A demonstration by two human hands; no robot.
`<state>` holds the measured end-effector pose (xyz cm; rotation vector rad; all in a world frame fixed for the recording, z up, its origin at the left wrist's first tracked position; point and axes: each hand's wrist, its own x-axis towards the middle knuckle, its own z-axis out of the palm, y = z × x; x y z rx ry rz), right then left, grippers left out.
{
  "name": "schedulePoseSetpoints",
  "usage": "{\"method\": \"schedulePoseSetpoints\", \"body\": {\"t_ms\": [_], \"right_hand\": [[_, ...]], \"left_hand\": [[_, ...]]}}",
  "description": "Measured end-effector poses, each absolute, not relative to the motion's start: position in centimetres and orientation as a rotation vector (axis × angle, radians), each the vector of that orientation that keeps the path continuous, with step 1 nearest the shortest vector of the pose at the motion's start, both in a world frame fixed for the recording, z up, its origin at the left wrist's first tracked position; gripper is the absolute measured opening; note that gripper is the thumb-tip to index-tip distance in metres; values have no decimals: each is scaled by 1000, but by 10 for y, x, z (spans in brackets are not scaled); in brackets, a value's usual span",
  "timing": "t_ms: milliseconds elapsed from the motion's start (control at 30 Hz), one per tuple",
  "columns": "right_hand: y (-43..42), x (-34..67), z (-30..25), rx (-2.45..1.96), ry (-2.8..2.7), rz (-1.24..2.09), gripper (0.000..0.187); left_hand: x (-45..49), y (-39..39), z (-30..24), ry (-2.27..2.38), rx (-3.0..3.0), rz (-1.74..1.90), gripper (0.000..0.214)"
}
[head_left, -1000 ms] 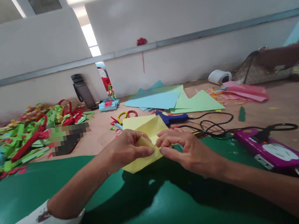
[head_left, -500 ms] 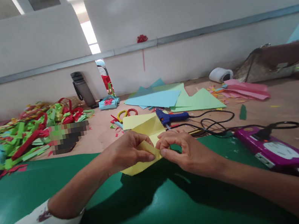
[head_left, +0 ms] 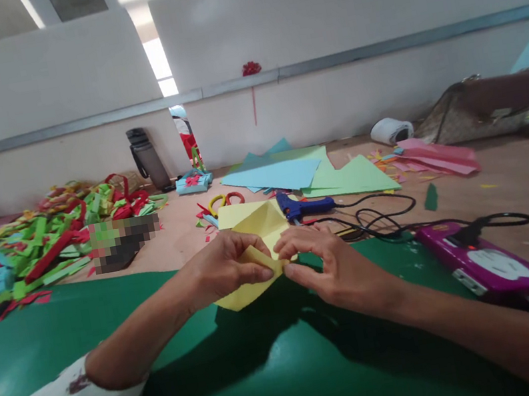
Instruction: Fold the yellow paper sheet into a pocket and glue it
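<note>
Above the green mat, my left hand [head_left: 227,261] pinches a folded piece of yellow paper [head_left: 239,298] between thumb and fingers. My right hand [head_left: 331,262] meets it from the other side, its thumb and fingertips closed on the right end of the same paper. Some of the folds are hidden behind my fingers. Just beyond lies more yellow paper [head_left: 237,215], and I cannot tell whether it is a separate sheet. A blue glue gun [head_left: 304,207] rests close behind my right hand.
A purple extension socket [head_left: 488,258] with a plugged-in black cable sits at the right. Scissors [head_left: 225,201], blue paper sheets [head_left: 270,173] and green paper [head_left: 352,178] lie behind. Paper strips [head_left: 44,245] pile up at the left, near a bottle [head_left: 149,160].
My right thumb and fingertips have shifted slightly at the paper's right end. My left hand keeps its hold, and the things around stay where they were.
</note>
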<state>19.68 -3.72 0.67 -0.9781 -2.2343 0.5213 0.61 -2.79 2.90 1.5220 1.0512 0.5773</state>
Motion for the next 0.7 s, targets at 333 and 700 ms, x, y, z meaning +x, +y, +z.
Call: {"method": "schedulePoseSetpoints", "body": {"t_ms": [333,700], "right_hand": [[-40,197,10,-939,-2096,479,21],[-39,197,18,-966,-2060,923,17]], "left_hand": [[12,-49,12,1059,1273,890,28],[15,-52,11,1051,1289,896,29]]}}
